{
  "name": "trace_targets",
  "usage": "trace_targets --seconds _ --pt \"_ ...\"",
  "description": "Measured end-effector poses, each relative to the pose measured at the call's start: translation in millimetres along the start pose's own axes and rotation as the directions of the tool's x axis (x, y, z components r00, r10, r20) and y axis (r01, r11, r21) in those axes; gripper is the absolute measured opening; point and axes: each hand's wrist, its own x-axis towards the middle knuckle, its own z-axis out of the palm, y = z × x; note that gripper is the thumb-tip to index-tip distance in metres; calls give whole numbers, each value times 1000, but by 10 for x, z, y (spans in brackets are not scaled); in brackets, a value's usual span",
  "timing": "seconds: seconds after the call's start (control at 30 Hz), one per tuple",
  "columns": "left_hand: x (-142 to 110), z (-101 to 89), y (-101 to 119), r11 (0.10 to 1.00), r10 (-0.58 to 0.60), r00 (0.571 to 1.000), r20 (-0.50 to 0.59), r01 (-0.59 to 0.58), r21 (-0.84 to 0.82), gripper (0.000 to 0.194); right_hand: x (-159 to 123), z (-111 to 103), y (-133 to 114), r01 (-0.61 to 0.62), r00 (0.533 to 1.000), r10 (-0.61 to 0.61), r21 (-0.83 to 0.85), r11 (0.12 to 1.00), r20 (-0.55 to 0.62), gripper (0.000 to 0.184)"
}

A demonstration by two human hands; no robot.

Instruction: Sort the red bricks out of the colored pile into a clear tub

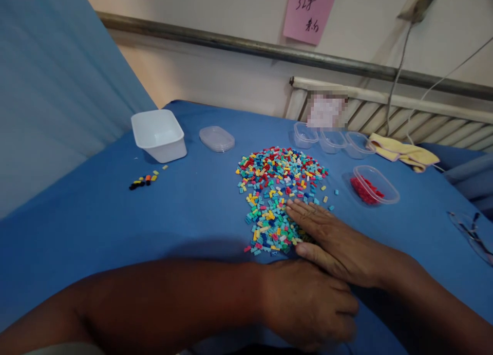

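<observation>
A pile of small coloured bricks in red, yellow, teal and blue is spread on the blue tablecloth. My right hand lies flat on the pile's near right edge, fingers stretched out and together, palm down. Just in front of it, close to me, rests my left hand, knuckles up with the fingers curled under; what is inside it, if anything, is hidden. A clear tub holding red bricks stands to the right of the pile.
A white tub and a stack of clear lids sit at the back left, with a few loose bricks near them. Three clear tubs and a yellow cloth lie at the back right. Glasses rest at the far right.
</observation>
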Motion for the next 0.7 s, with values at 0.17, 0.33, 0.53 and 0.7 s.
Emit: trace_targets --seconds 0.17,0.33,0.53,0.7 --pt "3 -23 26 999 -34 999 21 35 -23 12 132 -123 56 33 992 -39 -48 998 -121 67" --pt "-4 -14 53 997 -57 998 26 58 -42 17 498 -60 322 -43 936 -11 -147 988 -351 43" --pt "3 -32 51 997 -66 998 18 67 -31 15 787 -85 420 -164 948 85 -244 956 -308 22" --pt "3 -40 55 998 -57 998 21 57 -28 15 805 -57 311 -167 948 103 -194 967 -302 18"
